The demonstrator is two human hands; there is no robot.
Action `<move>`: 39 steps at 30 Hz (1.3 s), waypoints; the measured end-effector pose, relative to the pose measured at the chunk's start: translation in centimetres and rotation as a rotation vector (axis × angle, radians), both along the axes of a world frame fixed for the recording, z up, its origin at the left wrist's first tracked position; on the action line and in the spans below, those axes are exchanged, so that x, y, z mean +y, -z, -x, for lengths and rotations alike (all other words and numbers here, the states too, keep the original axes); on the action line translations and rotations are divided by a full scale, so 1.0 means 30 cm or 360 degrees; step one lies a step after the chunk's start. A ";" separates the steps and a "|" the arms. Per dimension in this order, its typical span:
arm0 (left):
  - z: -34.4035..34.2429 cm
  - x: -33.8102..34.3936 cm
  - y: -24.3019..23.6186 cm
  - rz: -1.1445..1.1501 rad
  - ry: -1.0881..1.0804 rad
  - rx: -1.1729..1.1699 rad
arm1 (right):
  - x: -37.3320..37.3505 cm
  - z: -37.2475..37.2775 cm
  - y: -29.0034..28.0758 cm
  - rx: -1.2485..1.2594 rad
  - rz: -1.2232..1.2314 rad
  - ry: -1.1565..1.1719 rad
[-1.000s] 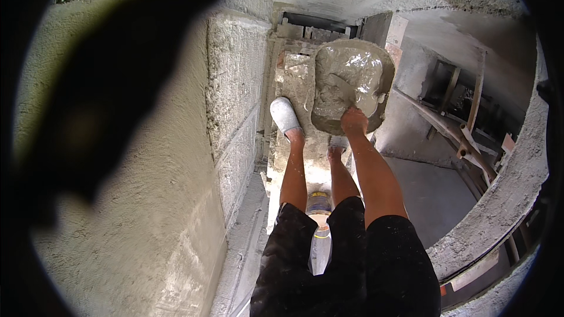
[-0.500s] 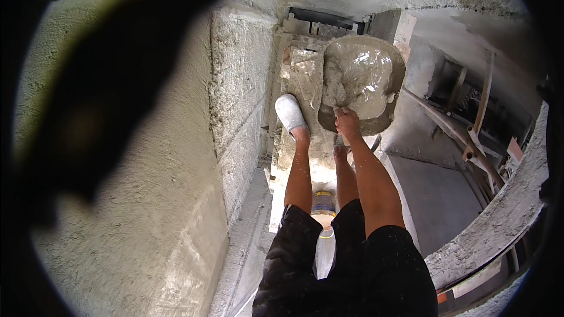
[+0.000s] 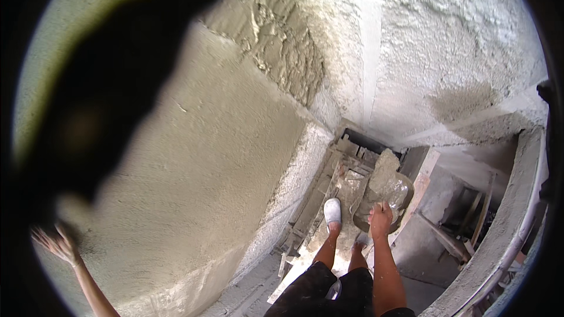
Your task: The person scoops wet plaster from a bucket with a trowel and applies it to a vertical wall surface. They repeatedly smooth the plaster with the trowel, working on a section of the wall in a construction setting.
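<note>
My right hand (image 3: pixel 380 217) is closed round the handle of a trowel whose blade lies under a heap of wet mortar (image 3: pixel 385 175). Hand and load are over a dark, rounded tub (image 3: pixel 406 185) holding grey mortar. At the far left my left hand (image 3: pixel 60 248) is raised with fingers spread, holding nothing, close in front of the plastered wall (image 3: pixel 217 135); whether it touches the wall I cannot tell. Rough, fresh mortar (image 3: pixel 282 38) clings to the upper part of that wall, near the corner.
My feet stand on a mortar-stained plank platform (image 3: pixel 346 185) beside the tub; a pale clog (image 3: pixel 332 210) shows on one. To the right, poles (image 3: pixel 443 236) lean near a curved concrete edge (image 3: pixel 499 240). A dark blurred shape blocks much of the left side.
The view has swung up and left toward the wall. My right hand has lifted a heap of mortar on the trowel out of the tub. My left hand has come into sight.
</note>
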State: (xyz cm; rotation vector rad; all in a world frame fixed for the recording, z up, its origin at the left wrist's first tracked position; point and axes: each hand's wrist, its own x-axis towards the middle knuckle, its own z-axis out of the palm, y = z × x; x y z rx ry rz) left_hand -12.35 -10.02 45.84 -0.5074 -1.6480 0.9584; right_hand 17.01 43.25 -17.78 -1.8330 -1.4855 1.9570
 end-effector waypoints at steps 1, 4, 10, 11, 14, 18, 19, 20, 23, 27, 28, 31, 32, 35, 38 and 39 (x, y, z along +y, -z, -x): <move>-0.007 0.031 0.004 0.0066 0.0036 -0.0034 | 0.006 0.106 -0.123 0.0042 0.0055 0.0080; -0.028 0.106 0.001 -0.0015 0.0057 -0.0124 | 0.022 0.446 -0.435 0.0613 0.0170 0.0173; -0.039 0.103 -0.029 -0.0191 -0.0136 -0.0170 | -0.076 1.282 -0.949 0.1120 -0.0315 0.0430; -0.038 0.094 -0.032 -0.0187 -0.0132 -0.0172 | -0.097 1.425 -1.035 0.0624 -0.0825 0.0237; -0.048 0.077 -0.028 -0.0196 -0.0112 -0.0218 | -0.182 1.671 -1.255 0.0510 -0.1096 0.0051; -0.044 0.080 -0.026 -0.0192 -0.0051 -0.0224 | -0.381 1.443 -1.321 0.1275 -0.0990 -0.0454; -0.044 0.081 -0.031 -0.0216 -0.0048 -0.0232 | -0.425 1.310 -1.285 0.1428 -0.1052 -0.0414; -0.047 0.082 -0.033 -0.0246 -0.0025 -0.0242 | -0.437 1.190 -1.234 0.1388 -0.0920 -0.0556; -0.074 0.098 0.021 -0.0549 0.0143 -0.0381 | -0.419 0.797 -0.970 0.1036 -0.0428 -0.0477; -0.216 0.202 0.470 -0.0887 0.0181 -0.0781 | -0.247 0.227 -0.409 -0.0108 -0.0483 -0.0829; -0.275 0.248 0.672 -0.1046 0.0141 -0.1130 | -0.199 0.093 -0.253 -0.0356 -0.0451 -0.0936; -0.599 0.389 1.277 -0.1274 -0.0223 -0.2188 | -0.103 -0.252 0.184 -0.0922 -0.0344 -0.1166; -0.734 0.437 1.448 -0.1543 -0.0388 -0.2606 | -0.086 -0.330 0.313 -0.0994 -0.0453 -0.1169; -1.067 0.537 1.819 -0.1352 -0.1067 -0.3413 | -0.010 -0.424 0.668 -0.1230 -0.0569 -0.1353; -1.260 0.608 2.041 -0.1080 -0.1081 -0.3657 | 0.065 -0.381 0.966 -0.1281 -0.0625 -0.1159; -1.298 0.628 2.094 -0.0966 -0.1070 -0.3699 | 0.072 -0.357 1.045 -0.1349 -0.0634 -0.1115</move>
